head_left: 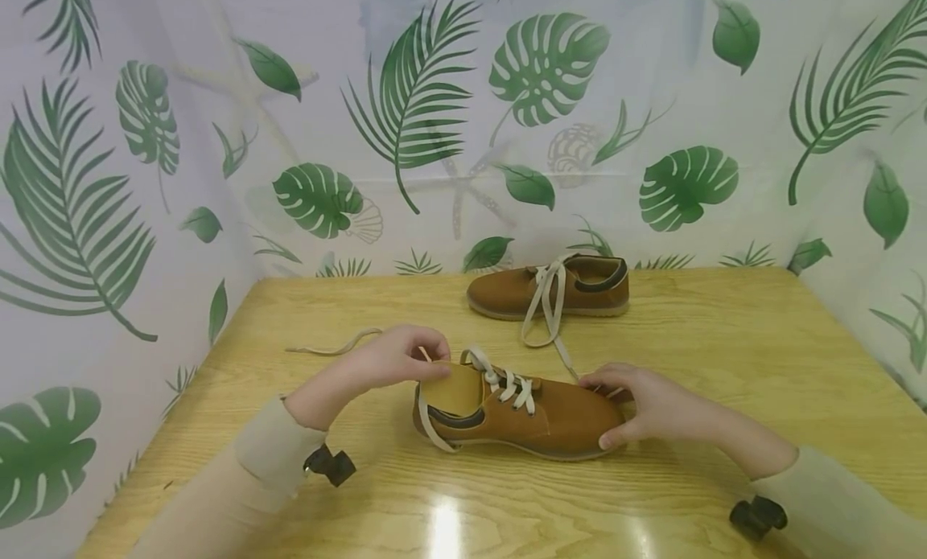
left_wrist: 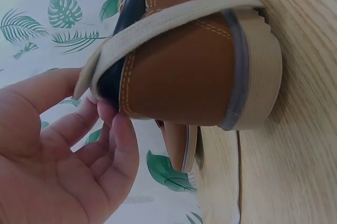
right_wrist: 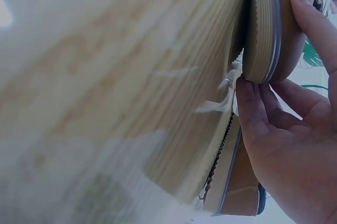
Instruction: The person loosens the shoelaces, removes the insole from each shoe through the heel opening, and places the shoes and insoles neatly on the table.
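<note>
A brown lace-up shoe [head_left: 561,421] stands on the table with its toe to the right. My left hand [head_left: 405,355] is at the heel opening, pinching the upper end of a tan insole [head_left: 455,392] that slants up out of the shoe. One loose end of the cream lace [left_wrist: 174,21] hangs across the outside of the heel, close by the left fingers. At the toe, my right hand [head_left: 655,406] grips the shoe, thumb on the near side and fingers on the far side. The lower part of the insole is hidden inside.
Behind stands a matching brown shoe [head_left: 507,292], its long laces [head_left: 554,302] draped over its side and onto the wooden table [head_left: 348,511]. Another stretch of lace [head_left: 333,350] lies on the table behind the left wrist. A leaf-print cloth [head_left: 434,229] backs the table.
</note>
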A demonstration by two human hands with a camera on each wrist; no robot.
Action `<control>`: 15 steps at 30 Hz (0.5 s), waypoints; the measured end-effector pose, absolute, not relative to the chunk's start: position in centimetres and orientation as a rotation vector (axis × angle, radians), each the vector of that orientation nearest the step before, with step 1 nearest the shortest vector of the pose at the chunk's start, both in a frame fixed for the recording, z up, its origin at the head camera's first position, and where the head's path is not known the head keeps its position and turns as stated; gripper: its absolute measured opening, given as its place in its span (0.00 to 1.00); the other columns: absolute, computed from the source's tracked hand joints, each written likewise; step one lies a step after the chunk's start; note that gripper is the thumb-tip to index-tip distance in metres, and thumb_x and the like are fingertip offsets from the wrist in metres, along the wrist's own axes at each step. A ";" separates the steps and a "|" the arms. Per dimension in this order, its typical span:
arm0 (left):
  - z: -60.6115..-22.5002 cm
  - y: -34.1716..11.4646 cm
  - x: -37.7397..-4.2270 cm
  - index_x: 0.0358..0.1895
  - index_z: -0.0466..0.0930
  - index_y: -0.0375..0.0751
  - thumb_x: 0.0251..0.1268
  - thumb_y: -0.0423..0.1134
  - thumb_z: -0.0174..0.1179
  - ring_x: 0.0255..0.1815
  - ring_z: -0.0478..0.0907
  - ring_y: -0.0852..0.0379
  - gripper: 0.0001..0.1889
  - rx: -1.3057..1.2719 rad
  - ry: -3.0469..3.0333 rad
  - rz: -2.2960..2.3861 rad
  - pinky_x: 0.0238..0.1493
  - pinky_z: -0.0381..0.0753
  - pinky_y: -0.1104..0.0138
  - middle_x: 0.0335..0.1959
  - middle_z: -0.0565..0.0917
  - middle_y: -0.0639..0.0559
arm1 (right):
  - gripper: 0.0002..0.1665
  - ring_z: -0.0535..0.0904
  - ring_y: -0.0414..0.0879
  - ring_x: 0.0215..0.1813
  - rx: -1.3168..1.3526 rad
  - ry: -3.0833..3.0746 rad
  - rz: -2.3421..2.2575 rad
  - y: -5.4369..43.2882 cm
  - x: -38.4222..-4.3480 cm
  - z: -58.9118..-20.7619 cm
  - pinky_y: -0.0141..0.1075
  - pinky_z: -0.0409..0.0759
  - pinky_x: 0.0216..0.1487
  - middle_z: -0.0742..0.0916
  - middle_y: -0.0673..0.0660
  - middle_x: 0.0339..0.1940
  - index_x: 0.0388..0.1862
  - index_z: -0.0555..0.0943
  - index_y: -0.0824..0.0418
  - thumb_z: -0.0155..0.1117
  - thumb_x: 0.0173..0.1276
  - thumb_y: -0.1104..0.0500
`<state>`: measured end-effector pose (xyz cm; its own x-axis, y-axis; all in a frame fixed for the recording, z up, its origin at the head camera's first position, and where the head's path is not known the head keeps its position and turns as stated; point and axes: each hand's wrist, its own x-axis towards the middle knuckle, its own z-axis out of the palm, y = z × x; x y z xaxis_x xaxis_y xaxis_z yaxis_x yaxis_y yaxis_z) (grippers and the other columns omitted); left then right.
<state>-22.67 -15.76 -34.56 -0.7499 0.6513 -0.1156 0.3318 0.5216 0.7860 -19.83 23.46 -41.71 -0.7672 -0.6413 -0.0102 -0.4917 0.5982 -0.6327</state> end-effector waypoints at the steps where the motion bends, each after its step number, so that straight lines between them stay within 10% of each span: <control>1: -34.6 -15.8 -22.7 0.39 0.82 0.38 0.75 0.34 0.65 0.36 0.77 0.61 0.04 0.796 2.371 1.111 0.40 0.77 0.68 0.34 0.81 0.55 | 0.48 0.84 0.54 0.60 -0.934 2.586 -0.923 23.5 -19.8 -41.7 0.42 0.85 0.63 0.84 0.63 0.64 0.71 0.77 0.69 0.86 0.58 0.46; 15: -35.2 -16.3 -23.4 0.39 0.84 0.40 0.75 0.36 0.66 0.31 0.73 0.59 0.04 0.630 2.339 1.155 0.41 0.78 0.61 0.27 0.79 0.58 | 0.48 0.83 0.55 0.61 -0.937 2.579 -0.930 23.6 -19.8 -41.7 0.41 0.85 0.63 0.85 0.62 0.64 0.71 0.77 0.69 0.85 0.59 0.45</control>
<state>-23.36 -16.30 -35.16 -0.7923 0.5787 -0.1936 0.1981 0.5440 0.8154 -19.83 23.56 -41.66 -0.7642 -0.6449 -0.0113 -0.4892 0.5910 -0.6414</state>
